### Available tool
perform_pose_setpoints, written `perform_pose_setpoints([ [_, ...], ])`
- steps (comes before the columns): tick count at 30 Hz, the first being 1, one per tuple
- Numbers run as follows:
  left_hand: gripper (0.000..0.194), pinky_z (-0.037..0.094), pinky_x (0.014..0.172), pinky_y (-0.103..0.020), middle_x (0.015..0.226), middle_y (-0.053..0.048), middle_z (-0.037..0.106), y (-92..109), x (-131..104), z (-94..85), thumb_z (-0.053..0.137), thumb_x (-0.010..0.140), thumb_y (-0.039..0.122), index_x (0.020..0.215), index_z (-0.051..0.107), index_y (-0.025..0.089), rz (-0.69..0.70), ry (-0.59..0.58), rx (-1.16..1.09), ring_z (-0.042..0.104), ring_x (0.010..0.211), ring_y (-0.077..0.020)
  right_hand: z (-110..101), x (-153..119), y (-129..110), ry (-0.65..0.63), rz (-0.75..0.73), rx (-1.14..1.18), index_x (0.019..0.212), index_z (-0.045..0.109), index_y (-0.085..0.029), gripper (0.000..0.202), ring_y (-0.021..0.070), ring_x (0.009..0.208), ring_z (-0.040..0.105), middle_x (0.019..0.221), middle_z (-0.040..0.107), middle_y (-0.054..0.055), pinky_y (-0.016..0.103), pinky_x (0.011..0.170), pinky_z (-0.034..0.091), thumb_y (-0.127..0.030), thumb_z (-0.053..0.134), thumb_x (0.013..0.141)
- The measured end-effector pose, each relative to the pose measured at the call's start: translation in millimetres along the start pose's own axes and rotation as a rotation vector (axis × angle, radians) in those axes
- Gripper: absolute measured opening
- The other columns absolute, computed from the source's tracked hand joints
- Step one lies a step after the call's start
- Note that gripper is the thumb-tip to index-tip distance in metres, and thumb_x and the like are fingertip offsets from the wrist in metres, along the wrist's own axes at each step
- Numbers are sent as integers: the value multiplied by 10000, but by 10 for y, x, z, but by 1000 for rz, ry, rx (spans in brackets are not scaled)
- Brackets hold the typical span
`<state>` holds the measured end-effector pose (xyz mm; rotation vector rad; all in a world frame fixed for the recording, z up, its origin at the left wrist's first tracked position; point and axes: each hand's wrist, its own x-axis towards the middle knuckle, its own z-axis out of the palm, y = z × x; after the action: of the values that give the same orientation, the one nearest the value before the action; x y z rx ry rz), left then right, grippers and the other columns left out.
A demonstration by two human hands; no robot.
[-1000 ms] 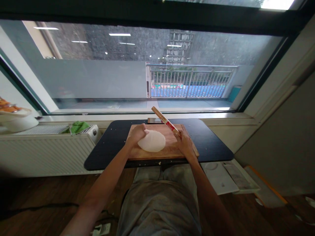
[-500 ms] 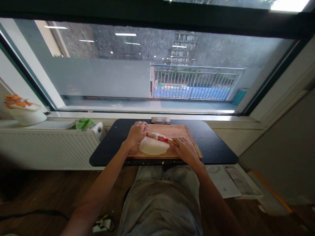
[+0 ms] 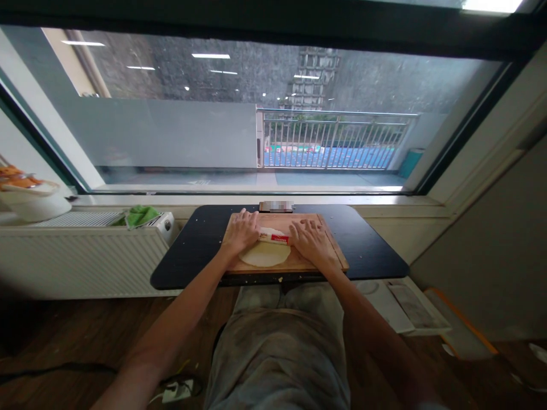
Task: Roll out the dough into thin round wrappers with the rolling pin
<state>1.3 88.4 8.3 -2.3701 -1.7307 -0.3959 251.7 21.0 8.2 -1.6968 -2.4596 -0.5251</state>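
Left hand (image 3: 244, 230) and right hand (image 3: 310, 236) rest over the two ends of a rolling pin (image 3: 274, 236).
From where I stand, they hide both pin ends; the right fingers fan out, but whether the left ones curl round, I cannot tell. The pin lies across a dough sheet (image 3: 265, 255), partly covering it, close to the near edge of a wooden board (image 3: 301, 263). At the table's (image 3: 371, 250) far edge, a small slab (image 3: 276, 206) is pixelated.

Your head camera looks forward and down from above your lap (image 3: 253, 299), near the table (image 3: 363, 242), taking in all four corners and the window (image 3: 171, 134) beyond the far edge.
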Motion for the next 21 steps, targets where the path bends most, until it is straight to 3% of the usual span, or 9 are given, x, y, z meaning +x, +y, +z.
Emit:
perform_pose_setpoints([
  [4, 601, 446, 1166, -553, 1540, -233, 602, 7, 95, -18, 408, 1048, 301, 1618, 489, 126, -25, 14, 2, 479, 1504, -385, 117, 132, 178, 47, -38, -28, 1632, 509, -204, 561, 413, 1524, 423, 1711, 480, 154, 634, 1225, 349, -167, 342, 1097],
  [9, 596, 449, 1135, -569, 1524, -229, 586, -27, 270, 13, 375, 1042, 274, 1619, 475, 160, -62, 22, -32, 513, 1435, -380, 262, 461, 270, 43, 156, 63, 1709, 400, -239, 577, 390, 1403, 527, 1579, 600, 190, 605, 1171, 403, -339, 287, 1152],
  [13, 571, 442, 1142, -580, 1532, -230, 567, -83, 488, 90, 370, 1038, 261, 1586, 500, 167, -70, -12, -42, 518, 1421, -384, 310, 707, 324, -33, 244, 107, 1720, 379, -275, 599, 400, 1433, 508, 1611, 565, 186, 599, 1138, 440, -432, 222, 1163],
  [17, 537, 447, 1149, -567, 1526, -229, 562, -132, 730, 146, 376, 1034, 240, 1548, 511, 160, -45, -34, -43, 525, 1404, -372, 280, 833, 380, -92, 230, 108, 1707, 392, -337, 580, 406, 1514, 422, 1714, 461, 137, 642, 1142, 437, -414, 216, 1160],
  [21, 509, 423, 1181, -555, 1551, -240, 540, -142, 882, 169, 394, 1036, 239, 1521, 514, 142, -25, -56, -43, 474, 1465, -362, 269, 876, 401, -96, 272, 149, 1691, 424, -319, 580, 406, 1507, 427, 1685, 488, 162, 663, 1128, 452, -396, 209, 1157],
])
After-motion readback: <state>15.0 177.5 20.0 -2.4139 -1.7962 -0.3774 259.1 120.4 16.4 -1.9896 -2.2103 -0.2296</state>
